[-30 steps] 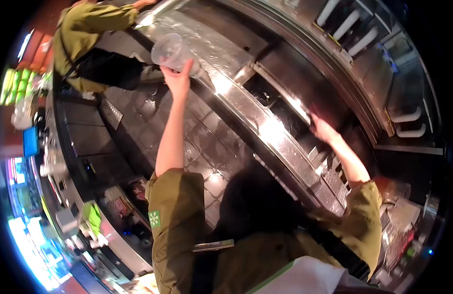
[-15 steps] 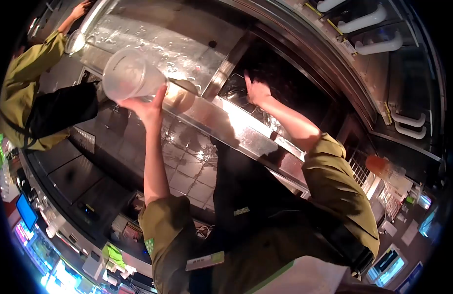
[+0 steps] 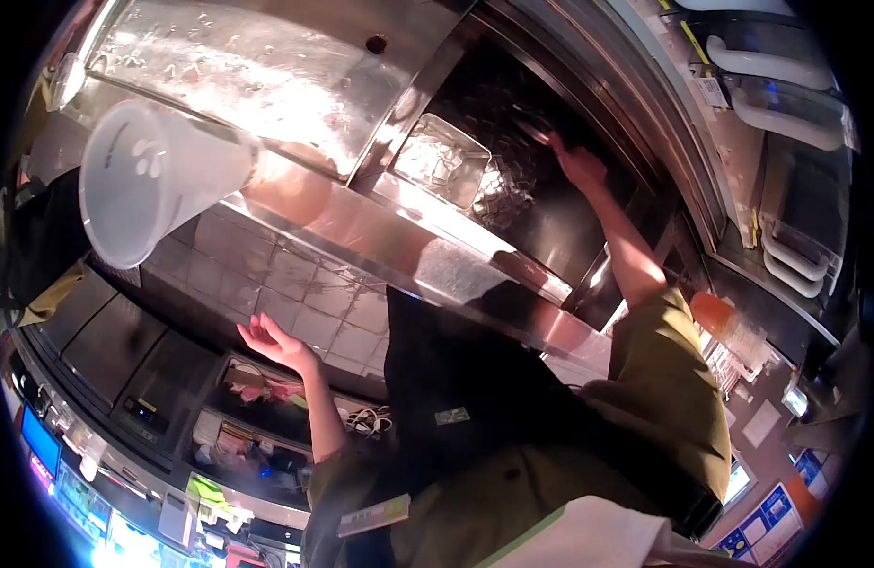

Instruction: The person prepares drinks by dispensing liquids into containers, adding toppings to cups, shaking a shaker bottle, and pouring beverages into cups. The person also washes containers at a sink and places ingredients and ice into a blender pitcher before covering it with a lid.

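Plastic cup (image 3: pixel 129 204) sits at 10 o'clock, mouth facing the camera, base by the front rim of the largest thing, the wet steel table (image 3: pixel 238 71). Pale spots show inside; whether they are contents, I cannot tell. Next in size, the dark well (image 3: pixel 555 232) at 1 to 2 o'clock holds clear, ice-like pieces (image 3: pixel 511 196) beside 1 metal tray (image 3: pixel 443 163) at 12, itself holding bright, clear pieces. The left hand (image 3: pixel 274 345), at 8, is loosely open and empty. The right hand (image 3: pixel 579 165), at 2, reaches over the well, narrow; its grip is unclear.
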The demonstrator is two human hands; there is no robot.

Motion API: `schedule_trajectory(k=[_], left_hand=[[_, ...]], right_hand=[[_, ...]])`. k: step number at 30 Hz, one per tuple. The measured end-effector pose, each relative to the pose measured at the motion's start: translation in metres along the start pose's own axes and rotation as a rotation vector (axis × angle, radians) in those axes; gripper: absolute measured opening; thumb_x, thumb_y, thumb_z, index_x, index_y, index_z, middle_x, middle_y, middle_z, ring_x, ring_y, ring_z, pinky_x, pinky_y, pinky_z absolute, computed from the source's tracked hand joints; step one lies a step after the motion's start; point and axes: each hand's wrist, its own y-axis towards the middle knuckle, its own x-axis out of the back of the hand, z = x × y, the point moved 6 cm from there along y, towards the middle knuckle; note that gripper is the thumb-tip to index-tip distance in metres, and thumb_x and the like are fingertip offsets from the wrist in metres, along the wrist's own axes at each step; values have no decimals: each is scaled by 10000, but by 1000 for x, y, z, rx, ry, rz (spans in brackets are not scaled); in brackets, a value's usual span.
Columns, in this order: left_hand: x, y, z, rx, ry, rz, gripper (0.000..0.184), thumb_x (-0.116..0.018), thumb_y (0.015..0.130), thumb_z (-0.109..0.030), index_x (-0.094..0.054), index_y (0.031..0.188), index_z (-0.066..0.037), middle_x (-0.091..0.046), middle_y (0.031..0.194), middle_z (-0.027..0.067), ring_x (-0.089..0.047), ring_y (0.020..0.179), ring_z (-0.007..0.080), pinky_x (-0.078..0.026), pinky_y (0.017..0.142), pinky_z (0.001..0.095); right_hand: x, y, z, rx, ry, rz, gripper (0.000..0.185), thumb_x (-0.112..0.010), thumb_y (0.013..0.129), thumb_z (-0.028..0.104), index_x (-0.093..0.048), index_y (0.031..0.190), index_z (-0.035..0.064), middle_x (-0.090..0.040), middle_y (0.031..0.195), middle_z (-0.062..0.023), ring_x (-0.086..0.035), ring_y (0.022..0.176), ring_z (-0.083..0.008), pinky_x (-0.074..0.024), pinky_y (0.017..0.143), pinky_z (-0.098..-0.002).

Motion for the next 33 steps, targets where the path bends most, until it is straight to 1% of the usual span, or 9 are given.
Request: schedule_trajectory(k=[3, 4, 10, 17, 23, 24, 25, 29, 33], left_hand=[[-12, -21, 9, 50, 55, 73, 518, -506, 881, -130, -256, 1318, -7, -442, 1152, 133, -454, 1026, 200, -362, 904, 311], [-16, -27, 4, 40, 95, 85, 514, -501, 880, -97, -254, 1323, -17, -448, 1146, 118, -466, 1004, 186, -377, 884, 298], [15, -47, 45, 50, 145, 168, 521, -513, 870, -86, -265, 1326, -43, -458, 1111, 103, -482, 953, 176, -393, 865, 297], [28, -60, 31, 59, 148, 206, 495, -525, 871, -112, -302, 1308, -46, -469, 1101, 108, -494, 926, 187, -404, 850, 304], [33, -50, -11, 18, 54, 240, 459, -509, 875, -94, -321, 1290, -35, -461, 1130, 122, -503, 946, 191, -415, 828, 300], [29, -48, -22, 7, 25, 266, 457, -502, 874, -79, -320, 1291, -31, -461, 1134, 123, -503, 950, 190, -409, 833, 299], [24, -49, -33, -8, -3, 295, 455, -494, 873, -64, -318, 1291, -27, -461, 1138, 125, -502, 954, 190, -404, 837, 298], [-5, -52, -117, -296, -231, 545, 432, -437, 870, 3, -315, 1285, 1, -459, 1157, 144, -504, 952, 188, -396, 848, 295], [-40, -62, -196, -566, -249, 685, 410, -436, 867, 15, -324, 1261, 37, -487, 1107, 145, -504, 931, 183, -402, 844, 297]], right_hand=[[-44, 39, 16, 89, -96, 46, 572, -452, 751, 568, -641, 854, 37, -638, 797, -140, -615, 831, -295, -467, 756, -390], [-80, 69, 15, 128, -188, 36, 432, -517, 737, 462, -640, 860, 66, -636, 808, -120, -609, 836, -306, -443, 813, -394], [-160, 53, 47, 1078, -363, -380, 215, -510, 702, 182, -608, 883, 122, -598, 836, -91, -553, 873, -245, -384, 886, -452], [-219, 31, 4, 1038, -740, 63, 156, -540, 679, 177, -640, 732, 70, -592, 694, -88, -560, 748, -251, -437, 774, -431], [-139, 36, -36, 690, -414, 512, 175, -517, 677, 96, -643, 718, -18, -606, 686, -192, -578, 624, -324, -455, 605, -415], [-118, 30, -40, 822, -148, 428, 210, -542, 667, 133, -631, 724, -48, -598, 708, -225, -593, 683, -329, -438, 629, -430], [-107, 23, -41, 1070, -233, 418, 238, -541, 668, 154, -619, 718, -65, -585, 728, -246, -591, 691, -334, -436, 642, -429], [6, -24, -46, 693, 170, 421, 252, -536, 701, 171, -604, 752, -66, -552, 653, -220, -551, 641, -256, -434, 636, -382], [143, -151, -60, 323, 637, 353, 276, -508, 774, 207, -598, 859, -39, -588, 800, -117, -521, 775, -191, -416, 723, -337]])
